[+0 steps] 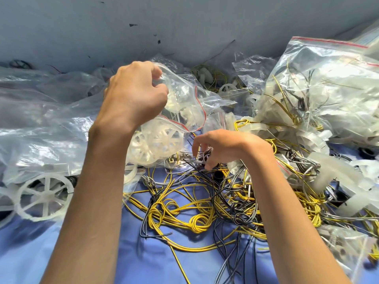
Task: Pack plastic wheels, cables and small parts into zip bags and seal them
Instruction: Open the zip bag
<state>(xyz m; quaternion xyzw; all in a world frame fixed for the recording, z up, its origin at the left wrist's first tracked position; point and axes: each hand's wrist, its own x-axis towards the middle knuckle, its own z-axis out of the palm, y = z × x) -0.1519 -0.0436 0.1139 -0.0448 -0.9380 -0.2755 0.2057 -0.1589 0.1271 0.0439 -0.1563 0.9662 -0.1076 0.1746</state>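
Note:
My left hand [135,93] grips the top of a clear zip bag [184,103] with a red seal line, lifted above the cloth. White plastic wheels [155,144] show through its lower part. My right hand [223,146] curls its fingers around a small bundle of grey, white and black cables [202,160] just below the bag's mouth. A tangle of yellow, grey and black cables [194,210] covers the blue cloth in front of me.
Large clear bags [30,124] lie at the left over a loose white wheel [44,196]. A big filled zip bag [320,83] stands at the right, with white plastic parts [336,177] beside it. A grey wall [164,21] rises behind. Blue cloth [30,253] shows at the lower left.

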